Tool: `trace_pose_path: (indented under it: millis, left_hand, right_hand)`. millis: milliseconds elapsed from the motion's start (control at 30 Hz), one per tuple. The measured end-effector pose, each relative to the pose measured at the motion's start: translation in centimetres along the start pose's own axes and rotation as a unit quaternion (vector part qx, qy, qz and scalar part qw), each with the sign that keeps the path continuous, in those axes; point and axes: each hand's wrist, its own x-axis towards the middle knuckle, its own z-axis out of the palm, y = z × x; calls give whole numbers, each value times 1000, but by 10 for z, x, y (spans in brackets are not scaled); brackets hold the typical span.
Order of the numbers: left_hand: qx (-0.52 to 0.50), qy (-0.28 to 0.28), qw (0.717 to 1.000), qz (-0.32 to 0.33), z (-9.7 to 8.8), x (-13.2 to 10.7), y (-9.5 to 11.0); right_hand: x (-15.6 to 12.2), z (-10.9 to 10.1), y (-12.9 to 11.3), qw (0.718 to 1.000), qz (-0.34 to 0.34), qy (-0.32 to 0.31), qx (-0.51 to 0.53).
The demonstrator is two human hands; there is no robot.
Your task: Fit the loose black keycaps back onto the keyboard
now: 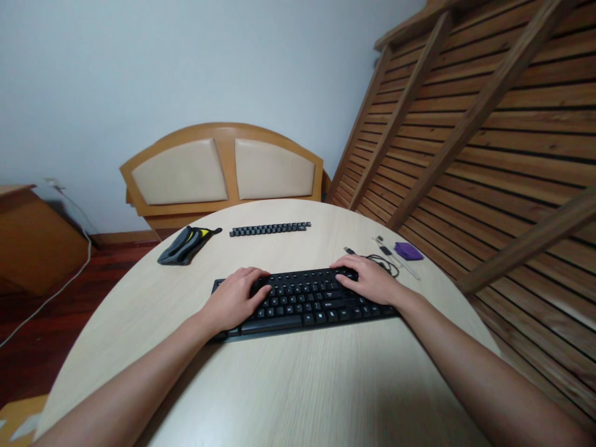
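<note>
A black computer keyboard (298, 301) lies across the round table, its keys facing up. My left hand (237, 298) lies over its left part, with the thumb on the keys and the fingers at the far edge. At the right part, my right hand (367, 278) has its fingers over the far edge and its thumb on top. Both hands appear to hold the keyboard, though the fingertips are partly hidden. Beyond it, loose black keycaps (270, 230) stand in rows. A black cable (386, 264) with a USB plug (349, 250) lies behind my right hand.
On the pale table (288, 385), a dark grey and yellow folded item (186, 245) lies at the far left. A purple cloth (408, 251) and a thin light-coloured rod (405, 266) are at the right. Wooden slats (465, 155) lean beside the table; a headboard (230, 167) stands behind it.
</note>
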Motion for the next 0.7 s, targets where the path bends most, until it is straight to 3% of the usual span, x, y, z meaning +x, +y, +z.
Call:
trace_pose_path:
  millis: [700]
  left_hand:
    - [6,-8,1000,-2,-2,3,6]
  right_hand:
    - [1,-2,-1,999,23,-22,-9]
